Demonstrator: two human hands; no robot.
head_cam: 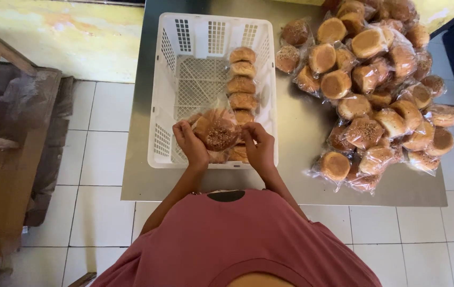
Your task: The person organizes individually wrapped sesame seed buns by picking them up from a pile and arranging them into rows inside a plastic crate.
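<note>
both hands hold one clear bag of seeded buns (217, 132) over the near end of the white plastic crate (163, 79), the left hand (189, 143) gripping its left edge and the right hand (259, 146) its right edge. inside the crate, a row of bagged buns (242, 79) lies along its right wall. right of the crate, a heap of bagged buns (376, 90) covers the steel table (296, 133).

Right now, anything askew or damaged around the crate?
Nothing stands out. Both hands, left and right, hold a bagged bun pack over the white crate; a neat row of packs lies inside, and the loose pile sits on the table.
</note>
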